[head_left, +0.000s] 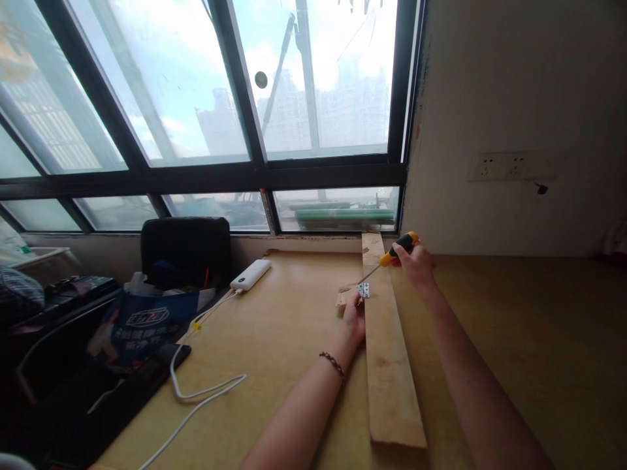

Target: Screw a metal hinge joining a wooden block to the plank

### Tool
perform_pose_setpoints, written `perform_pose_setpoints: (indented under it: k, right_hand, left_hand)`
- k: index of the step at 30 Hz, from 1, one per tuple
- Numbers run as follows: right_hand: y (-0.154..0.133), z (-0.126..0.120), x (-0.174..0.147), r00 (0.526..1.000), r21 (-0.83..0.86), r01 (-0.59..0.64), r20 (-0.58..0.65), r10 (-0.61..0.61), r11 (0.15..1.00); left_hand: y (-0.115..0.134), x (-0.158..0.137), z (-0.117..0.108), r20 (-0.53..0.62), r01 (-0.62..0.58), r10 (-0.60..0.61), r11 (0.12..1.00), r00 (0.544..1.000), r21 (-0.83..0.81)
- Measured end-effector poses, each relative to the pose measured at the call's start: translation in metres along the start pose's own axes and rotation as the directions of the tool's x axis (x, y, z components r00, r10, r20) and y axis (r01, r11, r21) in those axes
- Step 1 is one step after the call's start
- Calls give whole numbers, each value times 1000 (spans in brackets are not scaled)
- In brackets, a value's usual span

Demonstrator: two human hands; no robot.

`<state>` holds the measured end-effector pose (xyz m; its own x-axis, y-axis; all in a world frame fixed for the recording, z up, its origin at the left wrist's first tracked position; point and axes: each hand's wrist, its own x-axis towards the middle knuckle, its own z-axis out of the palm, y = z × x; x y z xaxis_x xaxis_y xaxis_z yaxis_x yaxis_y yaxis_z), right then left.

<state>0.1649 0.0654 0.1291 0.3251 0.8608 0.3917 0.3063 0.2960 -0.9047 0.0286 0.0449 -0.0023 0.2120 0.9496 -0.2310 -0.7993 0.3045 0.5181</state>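
A long wooden board lies lengthwise on the table. Across its left edge sits a metal hinge, one leaf on the board and the other on a small wooden block. My left hand grips that block beside the board, its thumb close to the hinge; some of its fingers are hidden. In my right hand is a screwdriver with a yellow and black handle, tilted so its shaft slopes down and left. The shaft's tip reaches the hinge's left side; whether a screw is under it is too small to tell.
On the wooden table a white power bank stands left, its white cable trailing forward. A black chair with a blue bag is beyond the left edge. Windows and a wall with sockets border the back.
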Motion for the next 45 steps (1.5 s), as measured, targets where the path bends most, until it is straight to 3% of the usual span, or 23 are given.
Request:
perform_pose_setpoints:
  k: [11, 19, 25, 31, 36, 39, 43, 45]
  right_hand:
    - [1, 3, -2, 996, -94, 85, -10, -87, 992]
    - [-8, 4, -8, 956, -259, 294, 71, -285, 920]
    - [-25, 10, -23, 935, -141, 315, 216, -281, 939]
    - [-27, 16, -31, 916, -131, 383, 186, -356, 915]
    - [-29, 17, -33, 902, -147, 388, 261, -343, 910]
    - [-30, 18, -32, 908, -203, 399, 220, -356, 894]
    - [-28, 21, -31, 898, -357, 425, 48, -438, 832]
    - [-28, 23, -31, 913, -362, 381, 4, -407, 851]
  left_hand:
    - [-1, 1, 0, -25, -9, 10, 998, 1000, 67]
    - [0, -1, 1, 1, 8, -8, 997, 1000, 77]
    - [2, -7, 6, 5, 5, -5, 1000, 1000, 29]
    - [1, -5, 4, 37, -18, 17, 999, 999, 41]
    - [0, -2, 1, 39, -2, 0, 999, 999, 53]
    - [1, -3, 1, 32, -10, 6, 995, 999, 99]
    - [1, -4, 1, 41, -33, 27, 987, 999, 157]
    - [1, -3, 1, 44, -35, 28, 987, 999, 155]
